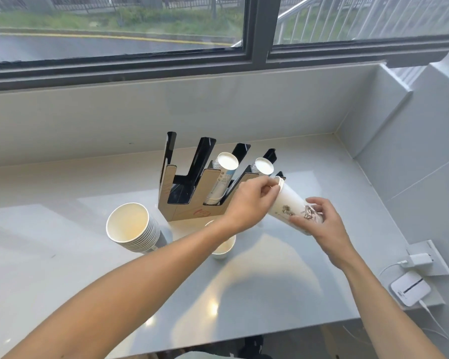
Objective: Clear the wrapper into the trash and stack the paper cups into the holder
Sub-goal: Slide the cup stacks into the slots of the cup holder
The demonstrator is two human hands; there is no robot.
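At the middle of the pale tabletop (pixel 62 255), under the window (pixel 114 27), stands the cup holder (pixel 192 200), a brown-fronted rack with black slanted dividers leaning toward one o'clock. Its leftmost slot shows no cups; the next slot holds an inverted stack of printed cups (pixel 222 177), bottoms up, and the slot at its two o'clock side holds a second inverted stack (pixel 262 166).

Both hands meet at the holder's three o'clock edge around a white stack of paper cups (pixel 288 207) with a brown drawing, tilted with its narrow end up toward eleven o'clock, just beside the rightmost divider. The left hand (pixel 249 203) pinches the stack's upper end with its fingertips; its grip is closed on those cups. The right hand (pixel 322 221) grasps the wide lower end, fingers curled around the printed side.

At eight o'clock from the holder sits a loose stack of white cups (pixel 132 228), mouth open toward the camera. A smaller cup (pixel 223 248) stands at six o'clock, partly hidden by the left forearm. At the tabletop's four o'clock corner lie a white charger (pixel 417 260) in a wall socket and a small white device (pixel 410 288).
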